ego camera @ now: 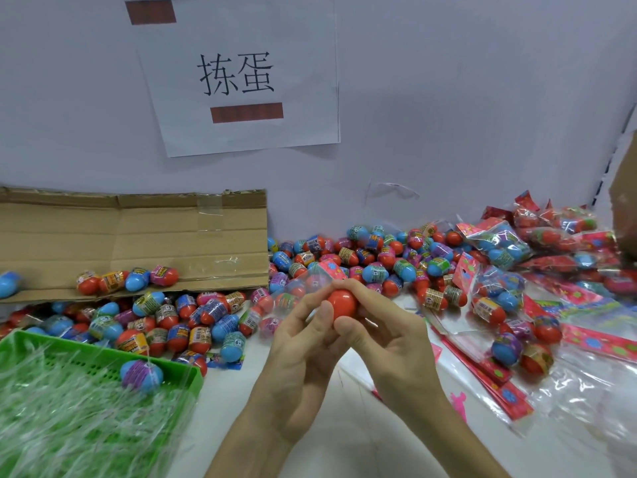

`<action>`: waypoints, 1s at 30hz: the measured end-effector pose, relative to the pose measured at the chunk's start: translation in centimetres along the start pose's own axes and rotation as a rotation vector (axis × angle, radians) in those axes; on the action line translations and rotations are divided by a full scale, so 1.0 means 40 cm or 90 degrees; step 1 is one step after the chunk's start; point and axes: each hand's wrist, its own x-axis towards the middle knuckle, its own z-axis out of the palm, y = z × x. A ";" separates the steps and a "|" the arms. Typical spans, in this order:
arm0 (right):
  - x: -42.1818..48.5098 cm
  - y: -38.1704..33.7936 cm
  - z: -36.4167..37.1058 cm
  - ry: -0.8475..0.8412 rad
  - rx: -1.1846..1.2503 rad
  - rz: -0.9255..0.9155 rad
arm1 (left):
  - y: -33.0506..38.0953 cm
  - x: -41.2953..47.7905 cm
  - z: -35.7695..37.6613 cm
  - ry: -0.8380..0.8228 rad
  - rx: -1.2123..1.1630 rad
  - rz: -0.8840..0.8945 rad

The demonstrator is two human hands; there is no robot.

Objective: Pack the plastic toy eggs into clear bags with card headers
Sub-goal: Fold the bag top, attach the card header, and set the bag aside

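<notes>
In the head view, the left grip (303, 343) and the right grip (389, 339) both curl round one red egg (341, 303). They hold it up above the white desk (348, 408). A clear bag (300, 291) with a pink card header (332, 270) sits just past the fingers. I think the egg is going in there. The egg looks light, hard and smooth, so it may slip. Holding it round its fat middle seems best. The bag looks thin and floppy, so pinch its open edge.
</notes>
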 end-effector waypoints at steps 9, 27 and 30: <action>0.009 0.007 -0.015 -0.001 -0.075 0.021 | -0.004 0.011 0.003 0.034 0.066 0.043; 0.027 0.001 -0.072 -0.020 -0.129 0.075 | 0.009 0.014 -0.017 0.026 0.176 0.035; 0.031 -0.004 -0.073 -0.022 -0.115 0.078 | 0.014 0.015 -0.017 0.029 0.188 0.023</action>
